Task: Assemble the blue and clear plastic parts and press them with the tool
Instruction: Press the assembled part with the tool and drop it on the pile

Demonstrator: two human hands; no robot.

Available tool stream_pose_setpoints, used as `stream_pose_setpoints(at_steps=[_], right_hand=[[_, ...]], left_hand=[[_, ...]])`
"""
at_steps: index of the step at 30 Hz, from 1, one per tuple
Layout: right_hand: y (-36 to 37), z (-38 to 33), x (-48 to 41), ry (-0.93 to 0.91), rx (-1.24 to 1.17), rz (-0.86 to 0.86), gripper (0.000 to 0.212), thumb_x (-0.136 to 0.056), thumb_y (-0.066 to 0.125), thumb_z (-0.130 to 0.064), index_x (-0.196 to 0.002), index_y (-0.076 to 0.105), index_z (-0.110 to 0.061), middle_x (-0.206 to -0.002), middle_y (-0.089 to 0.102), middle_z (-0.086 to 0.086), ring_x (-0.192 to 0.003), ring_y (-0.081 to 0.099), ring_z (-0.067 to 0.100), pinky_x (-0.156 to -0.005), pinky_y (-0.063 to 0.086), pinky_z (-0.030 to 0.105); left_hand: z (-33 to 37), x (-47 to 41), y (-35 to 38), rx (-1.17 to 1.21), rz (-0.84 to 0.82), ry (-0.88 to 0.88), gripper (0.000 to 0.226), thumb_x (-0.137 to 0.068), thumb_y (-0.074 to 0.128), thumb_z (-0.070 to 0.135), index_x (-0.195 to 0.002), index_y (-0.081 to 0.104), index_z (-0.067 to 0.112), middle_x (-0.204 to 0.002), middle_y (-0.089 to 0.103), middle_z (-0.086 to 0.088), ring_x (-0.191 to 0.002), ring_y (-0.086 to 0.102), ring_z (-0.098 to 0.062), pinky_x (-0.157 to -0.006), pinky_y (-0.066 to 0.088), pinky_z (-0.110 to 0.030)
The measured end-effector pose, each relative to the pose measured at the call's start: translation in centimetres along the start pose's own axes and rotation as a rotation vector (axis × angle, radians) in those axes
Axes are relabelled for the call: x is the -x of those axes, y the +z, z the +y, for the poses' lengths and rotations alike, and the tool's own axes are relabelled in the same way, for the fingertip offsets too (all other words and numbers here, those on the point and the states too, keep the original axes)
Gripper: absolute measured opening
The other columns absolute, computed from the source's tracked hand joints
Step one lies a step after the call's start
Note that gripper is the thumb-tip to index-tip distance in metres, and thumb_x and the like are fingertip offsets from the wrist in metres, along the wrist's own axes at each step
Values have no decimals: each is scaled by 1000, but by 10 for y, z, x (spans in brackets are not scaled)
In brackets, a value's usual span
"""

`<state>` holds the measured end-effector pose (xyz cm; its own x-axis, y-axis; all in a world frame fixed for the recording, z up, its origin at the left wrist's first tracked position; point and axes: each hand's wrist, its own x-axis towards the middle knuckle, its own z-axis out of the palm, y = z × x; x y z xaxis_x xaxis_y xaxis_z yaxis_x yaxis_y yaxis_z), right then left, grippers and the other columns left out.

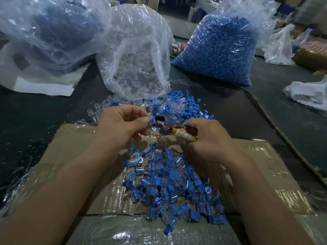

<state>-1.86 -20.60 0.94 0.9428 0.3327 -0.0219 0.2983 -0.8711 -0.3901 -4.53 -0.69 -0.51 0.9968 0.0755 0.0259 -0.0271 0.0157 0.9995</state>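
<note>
My right hand (208, 137) grips a small pressing tool (178, 133) with a tape-wrapped handle and a dark metal head that points left. My left hand (122, 122) has its thumb and fingers curled together right beside the tool's head; a clear part seems pinched there, but it is hard to make out. Loose blue and clear parts (169, 106) lie scattered just beyond both hands. A heap of assembled blue-and-clear pieces (171, 184) sits on the taped cardboard (74, 149) below my hands.
An open bag of clear parts (139, 66) stands behind the loose pile. A full bag of blue parts (219, 50) is at the back right and another large bag (49, 29) at the back left. A cord (276, 128) runs along the right.
</note>
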Motion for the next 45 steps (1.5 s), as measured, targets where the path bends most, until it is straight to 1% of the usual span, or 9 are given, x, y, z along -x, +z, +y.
stream_pose_setpoints(at_steps=[10, 16, 21, 26, 30, 33, 38, 42, 45], right_hand=[[-4, 10, -2, 44, 52, -133, 49, -68, 78, -31, -112, 59, -26, -92, 53, -13, -85, 51, 9, -71, 40, 27], [-5, 15, -1, 29, 61, -176, 68, -64, 80, -40, -123, 52, -23, -101, 47, -12, -91, 44, 7, -77, 35, 25], [-6, 17, 0, 6, 68, -211, 70, -63, 79, -42, -124, 49, -27, -105, 44, -12, -98, 43, 8, -80, 35, 25], [-10, 22, 2, 38, 16, -295, 74, -64, 78, -43, -130, 45, -30, -109, 41, -15, -103, 41, 8, -85, 35, 26], [-11, 24, 1, 26, 26, -293, 71, -68, 73, -49, -130, 45, -30, -106, 41, -16, -102, 41, 7, -84, 33, 25], [-11, 26, 1, 16, 22, -287, 66, -72, 66, -55, -130, 47, -30, -110, 43, -14, -105, 42, 7, -88, 36, 26], [-10, 26, 1, 6, 16, -267, 62, -75, 63, -54, -129, 50, -27, -108, 45, -13, -102, 44, 7, -85, 36, 24], [-10, 26, 0, 10, 7, -265, 61, -76, 62, -54, -129, 50, -27, -106, 45, -13, -101, 45, 7, -85, 37, 24], [-10, 26, 0, 11, 8, -262, 60, -76, 63, -53, -129, 50, -27, -106, 45, -12, -101, 45, 7, -86, 37, 25]], left_hand=[[8, -2, -14, -20, -411, -126, 14, -49, 73, 23, -63, 71, 23, -58, 67, -6, -41, 52, -5, -36, 35, -12], [8, 1, -21, -87, -741, -86, 9, -60, 73, 14, -68, 75, 18, -65, 70, -2, -58, 64, -5, -52, 47, -11], [6, 0, -23, -155, -804, -68, 14, -59, 77, 26, -70, 75, 16, -66, 70, -1, -62, 65, -6, -58, 48, -13], [5, 1, -20, -148, -600, -44, 22, -63, 73, 35, -73, 73, 15, -67, 68, -5, -60, 60, -16, -58, 49, -20], [-6, -5, -11, -318, -122, 113, 10, -74, 68, 20, -65, 67, 24, -64, 67, 5, -57, 61, 1, -51, 45, -9], [-17, -10, -9, -537, 138, 198, 16, -84, 63, 14, -82, 66, 30, -75, 62, 15, -71, 58, 3, -62, 40, -10], [-30, -26, -15, -871, 106, 227, 36, -89, 57, 22, -125, 56, 21, -114, 56, -4, -110, 48, -20, -94, 33, -33], [-34, -31, -14, -800, 32, 150, 57, -91, 54, 28, -142, 30, 34, -110, 55, 3, -102, 50, -16, -92, 39, -35], [-35, -34, -15, -769, 16, 142, 50, -92, 53, 26, -139, 36, 36, -109, 55, 8, -96, 45, -7, -86, 33, -26]])
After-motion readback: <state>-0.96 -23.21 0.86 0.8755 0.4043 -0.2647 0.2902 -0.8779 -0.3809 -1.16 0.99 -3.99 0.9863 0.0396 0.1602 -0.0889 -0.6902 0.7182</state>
